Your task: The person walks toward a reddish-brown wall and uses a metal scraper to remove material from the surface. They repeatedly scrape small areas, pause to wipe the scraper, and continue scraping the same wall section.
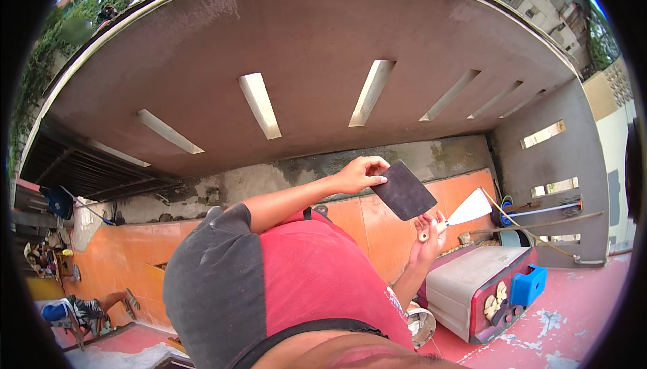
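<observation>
My left hand (362,175) pinches the upper left corner of a thin, dark, nearly square sheet (404,191) between thumb and fingers. Whether it is rubber, plastic or abrasive paper I cannot tell. Just below the sheet's lower corner, my right hand (429,239) is closed round the handle of a putty knife. The wide pale blade (471,208) of this knife fans out to the right, and the butt of its light handle shows at the palm. Some right fingertips are close to the sheet; whether they touch it is unclear.
A grey and maroon box (475,281) stands at the lower right, with a blue stool (528,286) by it. A white bucket (421,326) is close to my right forearm. Ahead rises a slotted wall (310,99). Another person (87,312) is at the far left.
</observation>
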A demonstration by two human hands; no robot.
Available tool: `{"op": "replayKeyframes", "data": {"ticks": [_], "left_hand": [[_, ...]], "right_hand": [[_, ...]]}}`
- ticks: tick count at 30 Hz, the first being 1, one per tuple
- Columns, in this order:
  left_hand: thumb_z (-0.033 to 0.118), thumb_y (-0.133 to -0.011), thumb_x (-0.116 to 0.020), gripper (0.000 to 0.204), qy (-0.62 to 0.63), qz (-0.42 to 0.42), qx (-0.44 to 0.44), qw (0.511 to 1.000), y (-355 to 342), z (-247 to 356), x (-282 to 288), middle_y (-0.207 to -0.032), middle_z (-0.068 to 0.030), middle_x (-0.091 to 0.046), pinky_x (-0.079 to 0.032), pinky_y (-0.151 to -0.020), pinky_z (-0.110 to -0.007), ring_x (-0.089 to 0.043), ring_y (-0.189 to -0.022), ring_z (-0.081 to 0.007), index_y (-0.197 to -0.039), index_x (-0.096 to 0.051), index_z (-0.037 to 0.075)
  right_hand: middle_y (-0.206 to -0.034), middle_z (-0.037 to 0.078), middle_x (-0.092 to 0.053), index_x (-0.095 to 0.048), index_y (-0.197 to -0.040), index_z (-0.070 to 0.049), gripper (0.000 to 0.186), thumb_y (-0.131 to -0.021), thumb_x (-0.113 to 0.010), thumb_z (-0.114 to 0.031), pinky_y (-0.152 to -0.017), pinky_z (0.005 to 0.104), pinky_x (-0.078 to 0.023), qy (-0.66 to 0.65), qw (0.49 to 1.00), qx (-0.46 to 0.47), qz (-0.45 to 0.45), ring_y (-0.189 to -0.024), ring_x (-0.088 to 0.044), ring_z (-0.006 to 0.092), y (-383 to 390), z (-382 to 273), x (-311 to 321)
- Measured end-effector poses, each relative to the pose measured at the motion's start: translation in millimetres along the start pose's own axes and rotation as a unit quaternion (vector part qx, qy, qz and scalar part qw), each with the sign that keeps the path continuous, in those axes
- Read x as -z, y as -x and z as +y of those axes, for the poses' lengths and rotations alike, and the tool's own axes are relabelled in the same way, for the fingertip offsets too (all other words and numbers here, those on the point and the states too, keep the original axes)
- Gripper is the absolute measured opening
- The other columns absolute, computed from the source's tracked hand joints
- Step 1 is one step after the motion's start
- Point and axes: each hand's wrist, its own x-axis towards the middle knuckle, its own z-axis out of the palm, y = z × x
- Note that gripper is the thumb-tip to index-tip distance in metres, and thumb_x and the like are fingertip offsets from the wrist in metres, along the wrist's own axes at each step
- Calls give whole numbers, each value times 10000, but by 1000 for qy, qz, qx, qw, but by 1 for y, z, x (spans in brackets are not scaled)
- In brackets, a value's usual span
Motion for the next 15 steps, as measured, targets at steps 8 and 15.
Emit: {"op": "replayKeyframes", "data": {"ticks": [8,15], "left_hand": [[70,-946,-699,224,-71,204,-46,975,24,17,29,-965,3,-670,-510,-832,-276,-605,-884,-71,-1161,-647,33],[59,-939,-693,226,-81,424,-68,899,83,14,8,-963,0,-653,-495,-761,-262,-582,-839,-61,-1150,-626,10]], "right_hand": [[-1117,99,-657,-438,-1415,-39,424,-1028,-590,-122,-906,374,-523,36,971,-123,-203,-1015,-645,203,-92,2,-63],[-1028,23,-626,-555,-1286,-60,305,-994,-639,-92,-793,321,-555,131,887,-223,-383,-897,-629,117,-143,17,-130]]}}
